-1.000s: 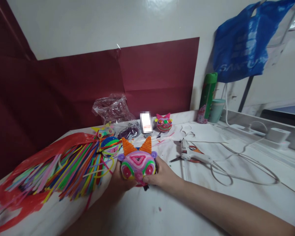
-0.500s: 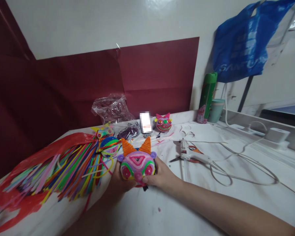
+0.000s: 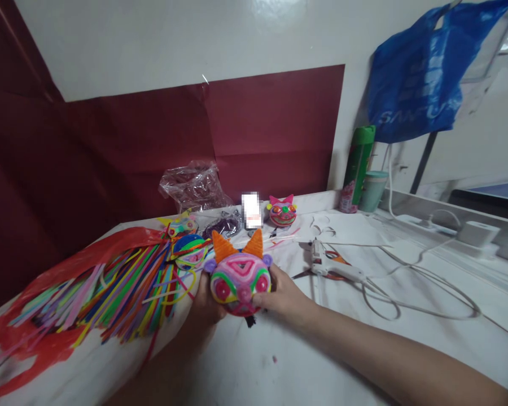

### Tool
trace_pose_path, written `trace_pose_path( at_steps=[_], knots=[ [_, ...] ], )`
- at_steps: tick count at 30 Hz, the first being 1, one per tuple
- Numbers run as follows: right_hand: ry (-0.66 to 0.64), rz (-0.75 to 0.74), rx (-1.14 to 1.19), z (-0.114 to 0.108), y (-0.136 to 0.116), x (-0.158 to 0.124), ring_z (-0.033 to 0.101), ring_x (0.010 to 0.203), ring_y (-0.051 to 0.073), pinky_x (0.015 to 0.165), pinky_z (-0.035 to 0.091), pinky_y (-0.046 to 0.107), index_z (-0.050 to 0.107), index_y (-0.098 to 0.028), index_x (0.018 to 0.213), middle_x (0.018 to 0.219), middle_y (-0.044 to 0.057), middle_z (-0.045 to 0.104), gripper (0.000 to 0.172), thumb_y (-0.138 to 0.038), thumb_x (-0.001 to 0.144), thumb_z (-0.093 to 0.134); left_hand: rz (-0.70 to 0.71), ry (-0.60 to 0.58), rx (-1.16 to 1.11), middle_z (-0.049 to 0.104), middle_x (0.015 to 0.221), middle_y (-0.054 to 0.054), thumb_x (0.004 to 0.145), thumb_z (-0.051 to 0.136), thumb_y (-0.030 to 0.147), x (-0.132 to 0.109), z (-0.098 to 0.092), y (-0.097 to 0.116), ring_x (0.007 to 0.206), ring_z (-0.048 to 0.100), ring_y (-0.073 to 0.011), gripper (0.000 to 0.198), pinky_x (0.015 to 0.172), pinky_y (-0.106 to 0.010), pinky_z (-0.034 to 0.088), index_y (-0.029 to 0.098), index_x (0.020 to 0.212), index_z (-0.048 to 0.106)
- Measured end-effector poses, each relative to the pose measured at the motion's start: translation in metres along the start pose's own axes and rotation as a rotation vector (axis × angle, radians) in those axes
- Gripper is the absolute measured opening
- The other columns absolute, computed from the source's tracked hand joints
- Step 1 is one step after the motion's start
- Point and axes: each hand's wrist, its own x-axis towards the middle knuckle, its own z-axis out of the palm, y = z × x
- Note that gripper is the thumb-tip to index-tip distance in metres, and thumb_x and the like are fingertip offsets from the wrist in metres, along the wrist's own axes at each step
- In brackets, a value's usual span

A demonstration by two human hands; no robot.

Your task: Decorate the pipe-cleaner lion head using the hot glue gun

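I hold a round pipe-cleaner animal head (image 3: 239,279) with orange ears, pink and green rings and small purple balls, just above the white table (image 3: 279,361). My left hand (image 3: 205,304) grips its left side and underside. My right hand (image 3: 281,296) grips its right side, thumb on the front. Both hands are closed round it.
A heap of coloured pipe cleaners (image 3: 110,290) lies on red plastic at the left. A glue gun (image 3: 328,262) with its white cable and scissors sits to the right. A finished pink head (image 3: 282,210), a clear bag (image 3: 195,186), a green can (image 3: 358,166) and a cup stand by the wall.
The animal head has tilted slightly and moved a little up and to the right in my hands. Both hands keep their grip.
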Motion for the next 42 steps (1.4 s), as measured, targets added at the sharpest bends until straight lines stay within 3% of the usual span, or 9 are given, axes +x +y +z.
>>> trace_pose_path(
  at_steps=[4,7,11,14,17,25,28,34,42],
  knots=[
    [0.057,-0.035,0.077,-0.01,-0.01,0.005,0.07,0.096,0.03,0.092,0.052,0.048,0.061,-0.022,0.105,0.101,0.008,0.076,0.069,-0.052,0.05,0.09,-0.008,-0.119,-0.109,0.054,0.139,-0.013,0.051,0.087,0.054,0.005,0.01,0.008,0.128,0.049,-0.0374,0.103,0.106,-0.05,0.039,0.028,0.139,0.041],
    [0.084,-0.099,0.128,-0.015,-0.02,0.008,0.068,0.102,0.031,0.097,0.049,0.048,0.063,-0.023,0.105,0.103,0.008,0.076,0.065,-0.051,0.053,0.089,-0.099,-0.167,-0.1,0.064,0.122,-0.011,0.06,0.086,0.038,0.002,0.013,0.008,0.114,0.059,-0.0313,0.082,0.101,-0.047,0.042,0.025,0.132,0.048],
    [0.082,-0.127,0.178,-0.013,-0.022,0.011,0.066,0.109,0.031,0.101,0.046,0.048,0.066,-0.023,0.103,0.105,0.007,0.076,0.058,-0.049,0.056,0.088,-0.246,-0.081,-0.038,0.07,0.096,-0.007,0.065,0.083,0.034,-0.005,0.013,0.002,0.092,0.065,-0.0231,0.06,0.087,-0.038,0.047,0.021,0.117,0.056],
    [0.065,-0.093,0.193,-0.009,-0.015,0.009,0.066,0.108,0.031,0.102,0.046,0.048,0.067,-0.022,0.105,0.104,0.008,0.076,0.058,-0.049,0.057,0.087,-0.292,-0.021,0.062,0.068,0.079,-0.004,0.07,0.078,0.041,-0.008,0.012,-0.004,0.075,0.062,-0.0175,0.036,0.075,-0.032,0.045,0.017,0.092,0.063],
    [0.061,-0.071,0.194,-0.007,-0.012,0.008,0.067,0.108,0.032,0.101,0.047,0.049,0.068,-0.021,0.106,0.105,0.009,0.076,0.059,-0.049,0.058,0.087,-0.301,-0.01,0.23,0.06,0.059,-0.001,0.075,0.068,0.047,-0.009,0.013,-0.008,0.059,0.053,-0.0136,0.033,0.062,-0.028,0.039,0.015,0.072,0.062],
    [0.214,-0.195,0.113,-0.043,-0.028,0.023,0.067,0.108,0.032,0.102,0.047,0.05,0.067,-0.023,0.106,0.103,0.007,0.078,0.057,-0.042,0.057,0.089,-0.432,-0.083,0.471,0.051,0.053,0.003,0.073,0.053,0.037,-0.018,0.032,-0.002,0.051,0.045,-0.0116,0.022,0.056,-0.027,0.034,0.016,0.07,0.059],
    [0.318,-0.329,0.064,-0.065,-0.05,0.03,0.069,0.103,0.029,0.099,0.051,0.046,0.068,-0.024,0.106,0.102,0.005,0.078,0.056,-0.035,0.055,0.089,-0.39,-0.188,0.606,0.052,0.057,0.003,0.075,0.05,0.03,-0.024,0.034,-0.002,0.057,0.048,-0.0123,0.017,0.059,-0.026,0.036,0.017,0.068,0.059],
    [0.442,-0.675,0.111,-0.084,-0.108,0.029,0.064,0.115,0.02,0.09,0.056,0.029,0.069,-0.028,0.106,0.114,-0.003,0.073,0.056,-0.049,0.056,0.083,-0.191,-0.344,0.882,0.065,0.076,-0.002,0.078,0.053,0.018,-0.027,0.03,0.0,0.073,0.057,-0.0145,0.014,0.067,-0.024,0.041,0.017,0.077,0.067],
    [0.53,-0.725,0.14,-0.073,-0.128,0.018,0.062,0.117,0.022,0.086,0.056,0.027,0.071,-0.025,0.096,0.101,-0.001,0.077,0.05,-0.049,0.054,0.081,0.095,-0.504,1.186,0.069,0.083,-0.005,0.081,0.058,0.016,-0.027,0.022,-0.008,0.081,0.061,-0.0195,0.014,0.076,-0.031,0.044,0.019,0.088,0.07]
  ],
)
